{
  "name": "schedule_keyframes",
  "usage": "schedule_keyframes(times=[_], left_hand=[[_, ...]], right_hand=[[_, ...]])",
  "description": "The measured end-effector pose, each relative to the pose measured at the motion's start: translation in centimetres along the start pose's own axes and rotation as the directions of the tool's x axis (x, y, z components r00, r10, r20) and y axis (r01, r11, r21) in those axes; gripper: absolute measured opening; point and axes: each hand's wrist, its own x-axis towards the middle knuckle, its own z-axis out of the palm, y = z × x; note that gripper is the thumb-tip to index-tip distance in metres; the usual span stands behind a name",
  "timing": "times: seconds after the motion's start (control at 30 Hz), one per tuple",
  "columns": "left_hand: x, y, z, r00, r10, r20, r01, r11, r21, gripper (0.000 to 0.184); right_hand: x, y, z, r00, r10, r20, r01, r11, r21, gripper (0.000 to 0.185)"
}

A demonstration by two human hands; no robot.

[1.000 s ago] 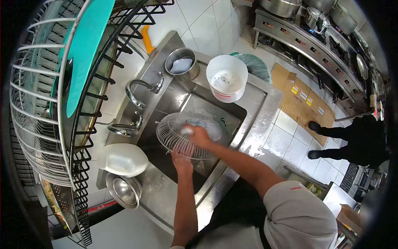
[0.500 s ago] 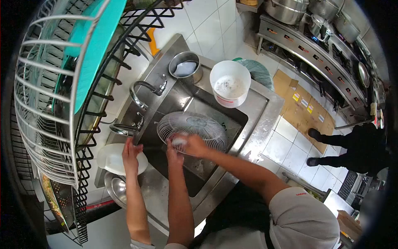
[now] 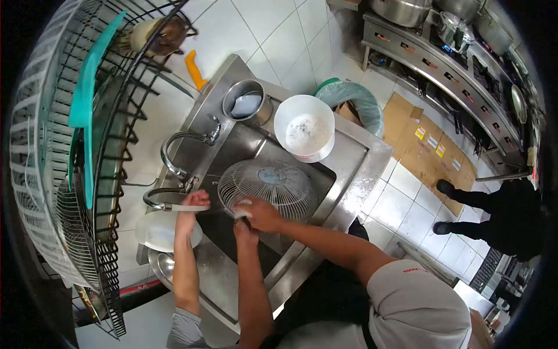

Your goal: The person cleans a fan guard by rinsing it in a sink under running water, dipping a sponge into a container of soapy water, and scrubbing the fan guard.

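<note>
A round white wire fan guard (image 3: 267, 185) leans in the metal sink. My right hand (image 3: 260, 215) is closed on a whitish scrubbing pad (image 3: 242, 210) at the guard's near left edge. Just below it, my left hand (image 3: 245, 231) is closed at the guard's rim, its fingertips partly hidden by my right hand. Another person's hand (image 3: 189, 210), with a grey sleeve, is under the left faucet (image 3: 157, 198); a pale streak crosses it, too unclear to name.
A white bucket of suds (image 3: 304, 129) and a steel pot (image 3: 247, 103) stand behind the sink. At left are a white bowl (image 3: 160, 231), a metal bowl (image 3: 164, 264) and a wire rack (image 3: 107, 232). A person in black (image 3: 500, 215) stands at right, near stoves.
My right hand has moved down and left from the guard's middle to its rim. Another person's arm has entered from below and reached the left faucet. The view has shifted slightly.
</note>
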Motion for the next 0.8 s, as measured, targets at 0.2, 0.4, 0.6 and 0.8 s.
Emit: schedule_keyframes(times=[0.2,0.4,0.6,0.8], left_hand=[[0.0,0.8,10.7,0.982,0.137,-0.131,0.036,0.544,0.838,0.048],[0.6,-0.1,17.8,0.798,0.019,-0.602,0.283,0.871,0.403,0.052],[0.2,-0.5,15.6,0.857,0.052,-0.512,0.189,0.894,0.406,0.033],[-0.8,-2.2,16.7,0.858,0.101,-0.504,0.138,0.899,0.415,0.024]], right_hand=[[1.6,6.8,-2.4,0.875,0.429,0.224,-0.442,0.897,0.006,0.041],[1.0,4.9,-2.3,0.864,0.338,0.373,-0.377,0.926,0.034,0.040],[2.0,6.3,-3.1,0.908,0.323,0.268,-0.327,0.945,-0.030,0.036],[1.9,5.8,-3.3,0.934,0.173,0.311,-0.204,0.976,0.070,0.034]])
